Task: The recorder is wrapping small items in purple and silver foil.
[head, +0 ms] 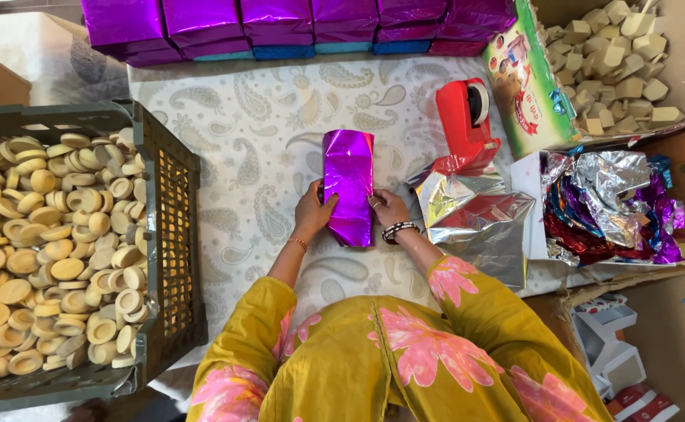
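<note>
At the worktop's left edge stands a dark slatted crate [172, 234] heaped with pale round discs [45, 250]. Just right of it, near the middle of the paisley cloth [256, 133], the left hand [312, 212] presses flat against the left side of a purple foil parcel [348, 187]. The parcel lies straight ahead of the person, its long axis running away from the body toward the far edge, and its near end sits between the two hands. The right hand [389, 209] grips the lower right side, so both hands are closed in on the parcel from opposite sides, about equally near. The foil is shiny, creased, with a fold line down its length. Further right lie loose silver foil sheets [479, 219], a red tape dispenser [467, 121] behind them, then a box of crumpled coloured foil [616, 207]. Along the far edge runs a row of wrapped purple parcels [295, 23], and at the far right corner a carton of tan blocks [616, 62].
</note>
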